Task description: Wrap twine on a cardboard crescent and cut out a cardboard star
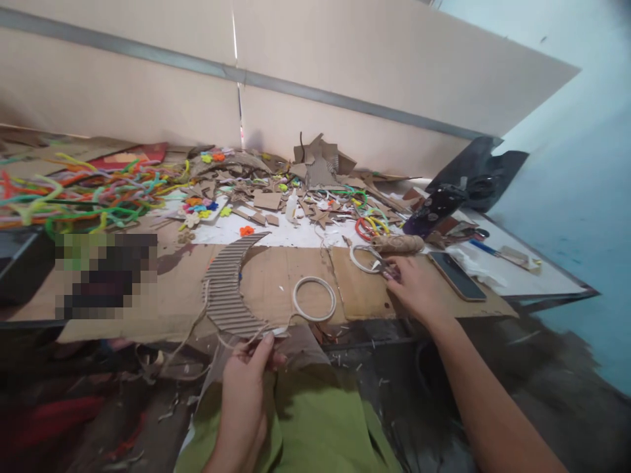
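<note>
Pinching twine (245, 341) at cardboard crescent (227, 289) tip, left hand (249, 378); right hand (417, 289) gripping scissors (373, 262) near twine ball (397, 244).

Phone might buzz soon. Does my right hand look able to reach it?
Probably yes: the phone lies uncovered just beside the right hand, nothing between them, though its fingers are on the scissors.

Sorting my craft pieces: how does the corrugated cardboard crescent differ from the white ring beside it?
The cardboard crescent is brown, ribbed and an open curve; the white ring is smooth and a closed circle. The crescent is the larger. The left hand pinches at the crescent's lower tip; the ring lies untouched. Both rest on the flat cardboard sheet.
</note>
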The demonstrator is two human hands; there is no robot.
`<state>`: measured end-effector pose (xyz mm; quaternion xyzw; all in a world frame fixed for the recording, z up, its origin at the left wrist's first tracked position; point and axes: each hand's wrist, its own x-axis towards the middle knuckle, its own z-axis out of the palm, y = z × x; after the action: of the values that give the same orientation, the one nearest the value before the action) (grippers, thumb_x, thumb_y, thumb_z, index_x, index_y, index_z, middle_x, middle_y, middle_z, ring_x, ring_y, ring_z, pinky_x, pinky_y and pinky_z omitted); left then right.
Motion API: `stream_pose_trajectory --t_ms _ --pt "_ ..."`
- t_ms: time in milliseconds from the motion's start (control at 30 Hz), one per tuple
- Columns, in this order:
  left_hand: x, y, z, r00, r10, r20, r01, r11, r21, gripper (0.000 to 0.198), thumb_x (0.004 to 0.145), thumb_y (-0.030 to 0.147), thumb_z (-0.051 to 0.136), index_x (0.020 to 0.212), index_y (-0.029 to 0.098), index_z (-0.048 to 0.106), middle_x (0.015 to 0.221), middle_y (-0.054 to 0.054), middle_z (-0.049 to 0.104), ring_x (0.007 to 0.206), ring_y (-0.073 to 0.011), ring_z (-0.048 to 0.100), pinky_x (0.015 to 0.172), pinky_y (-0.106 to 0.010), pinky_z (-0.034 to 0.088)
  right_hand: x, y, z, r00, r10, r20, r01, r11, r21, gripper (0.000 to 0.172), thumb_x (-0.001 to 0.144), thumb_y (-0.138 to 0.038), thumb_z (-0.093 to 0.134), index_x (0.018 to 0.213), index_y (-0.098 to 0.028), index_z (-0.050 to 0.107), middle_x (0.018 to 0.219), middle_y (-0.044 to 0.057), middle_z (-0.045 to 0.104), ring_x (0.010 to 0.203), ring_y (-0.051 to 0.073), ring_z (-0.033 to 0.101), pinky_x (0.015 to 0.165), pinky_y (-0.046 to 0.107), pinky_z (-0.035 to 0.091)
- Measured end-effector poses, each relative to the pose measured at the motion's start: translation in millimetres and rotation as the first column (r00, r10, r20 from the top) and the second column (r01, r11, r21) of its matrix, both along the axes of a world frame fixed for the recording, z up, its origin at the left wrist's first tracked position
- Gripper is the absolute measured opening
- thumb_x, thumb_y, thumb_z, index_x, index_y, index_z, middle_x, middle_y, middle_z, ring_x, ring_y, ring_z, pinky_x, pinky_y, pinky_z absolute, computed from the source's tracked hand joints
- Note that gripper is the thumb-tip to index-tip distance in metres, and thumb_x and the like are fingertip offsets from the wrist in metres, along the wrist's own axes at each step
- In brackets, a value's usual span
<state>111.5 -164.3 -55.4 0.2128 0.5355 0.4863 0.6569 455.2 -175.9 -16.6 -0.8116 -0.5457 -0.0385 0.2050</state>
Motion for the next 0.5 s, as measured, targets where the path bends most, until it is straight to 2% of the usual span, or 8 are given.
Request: stream_pose_trajectory --t_ms 100,167,200,233,300,367,433,500 --pt "1 0 2.2 1.000 0.007 0.012 -0.007 1.000 -0.002 0.042 0.049 0.038 0.090 0.077 0.014 0.069 0.065 -0.002 0.072 0.050 -0.0138 0.060 0.053 -0.026 0.047 0 -7 6.7 0.999 -0.026 -0.021 0.028 0.997 0.068 0.024 0.082 -0.017 0.055 0.104 -0.020 0.066 0.108 0.016 0.063 0.096 0.033 0.060 0.082 0.044 0.045" --pt "1 0 1.8 1.000 -0.001 0.021 0.001 1.000 -0.006 0.043 0.050 0.038 0.090 0.078 0.013 0.070 0.067 -0.003 0.073 0.050 -0.0135 0.060 0.053 -0.026 0.047 -3 -17 10.1 0.981 0.011 -0.194 0.019 0.988 0.152 0.018 0.084 -0.024 0.058 0.102 -0.023 0.064 0.103 0.013 0.063 0.091 0.031 0.061 0.076 0.041 0.047" --pt "1 -1 1.4 1.000 -0.007 0.025 0.007 1.000 -0.005 0.042 0.051 0.038 0.089 0.078 0.013 0.070 0.067 -0.003 0.073 0.050 -0.0133 0.059 0.053 -0.026 0.047 -7 -23 11.0 0.934 0.056 -0.352 0.013 0.982 0.191 0.018 0.085 -0.028 0.062 0.103 -0.026 0.063 0.097 0.009 0.064 0.084 0.028 0.061 0.070 0.038 0.047" --pt "1 -1 0.9 1.000 -0.012 0.028 0.012 1.000 -0.001 0.042 0.052 0.039 0.089 0.079 0.013 0.070 0.068 -0.003 0.073 0.050 -0.0132 0.059 0.053 -0.026 0.046 -15 -30 11.2 0.847 0.104 -0.522 0.007 0.978 0.207 0.022 0.086 -0.032 0.065 0.106 -0.028 0.061 0.090 0.006 0.065 0.075 0.025 0.060 0.063 0.035 0.046" --pt "0 -1 0.1 0.999 -0.022 0.026 0.021 1.000 0.016 0.040 0.054 0.039 0.088 0.079 0.013 0.070 0.067 -0.003 0.073 0.050 -0.0129 0.059 0.053 -0.026 0.047 -37 -46 10.4 0.626 0.150 -0.765 -0.031 0.985 0.168 0.034 0.087 -0.040 0.070 0.117 -0.032 0.055 0.078 -0.001 0.064 0.057 0.018 0.055 0.049 0.029 0.039" --pt "0 -1 -0.4 0.999 -0.029 0.021 0.028 0.999 0.032 0.038 0.056 0.039 0.087 0.079 0.013 0.069 0.067 -0.002 0.072 0.050 -0.0125 0.059 0.054 -0.025 0.047 -69 -62 8.6 0.475 0.160 -0.865 -0.126 0.986 0.113 0.036 0.094 -0.046 0.066 0.123 -0.033 0.049 0.084 -0.001 0.069 0.055 0.016 0.058 0.049 0.027 0.040" --pt "0 -2 -0.7 0.999 -0.029 0.018 0.028 0.999 0.044 0.036 0.057 0.039 0.086 0.077 0.014 0.068 0.065 -0.001 0.070 0.050 -0.0124 0.058 0.055 -0.025 0.048 -102 -74 6.1 0.376 0.133 -0.917 -0.258 0.965 0.034 0.032 0.099 -0.048 0.061 0.124 -0.031 0.049 0.086 0.000 0.071 0.054 0.014 0.056 0.052 0.027 0.043" --pt "0 -2 -0.9 0.999 -0.028 0.016 0.027 0.998 0.050 0.035 0.058 0.038 0.085 0.076 0.014 0.068 0.063 0.000 0.069 0.050 -0.0123 0.058 0.055 -0.025 0.048 -131 -80 2.7 0.343 0.137 -0.929 -0.361 0.932 0.004 0.031 0.101 -0.050 0.058 0.122 -0.028 0.054 0.082 0.000 0.067 0.064 0.016 0.058 0.058 0.027 0.045"
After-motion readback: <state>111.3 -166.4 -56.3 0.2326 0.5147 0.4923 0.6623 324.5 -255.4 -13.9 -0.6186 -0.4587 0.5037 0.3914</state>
